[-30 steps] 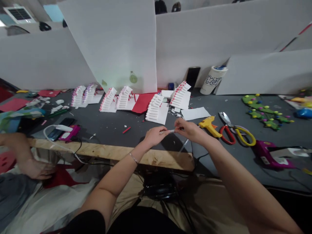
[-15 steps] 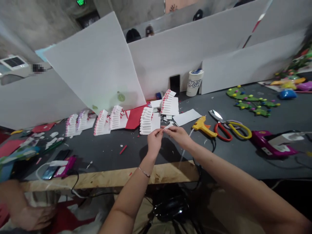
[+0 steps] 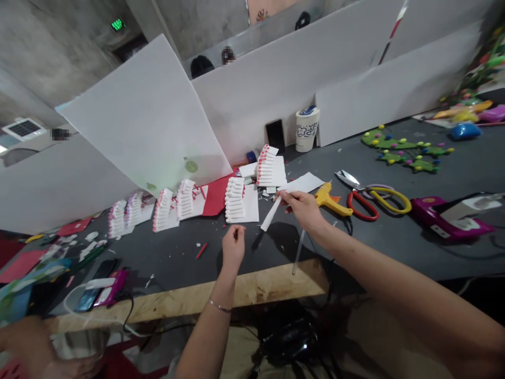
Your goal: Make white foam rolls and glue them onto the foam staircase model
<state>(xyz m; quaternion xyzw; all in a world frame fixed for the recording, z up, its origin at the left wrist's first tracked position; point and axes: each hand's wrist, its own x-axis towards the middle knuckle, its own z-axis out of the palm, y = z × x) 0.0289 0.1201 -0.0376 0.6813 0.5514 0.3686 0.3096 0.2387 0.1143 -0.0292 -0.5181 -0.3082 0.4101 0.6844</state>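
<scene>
My right hand (image 3: 303, 208) pinches the upper end of a narrow white paper strip (image 3: 270, 216), which slants down to the left above the dark table. My left hand (image 3: 233, 246) is closed, thumb and fingers curled together, apart from the strip; whatever it may hold is too small to make out. Just beyond it stands a row of white rolled pieces (image 3: 234, 199) with pink tips on a white card. Similar pieces with red tips (image 3: 266, 166) lie farther back. The yellow glue gun (image 3: 333, 202) rests right of my right hand.
Scissors (image 3: 361, 205) with red and yellow handles lie at the right, near a purple device (image 3: 445, 221). A paper cup (image 3: 306, 131) and a phone (image 3: 275, 136) stand against the white partition. Another person's hand (image 3: 74, 366) shows at the lower left.
My hands have come apart. The left one has drawn back to the left and down, while the right one has the white strip, now showing at length. The view has shifted slightly.
</scene>
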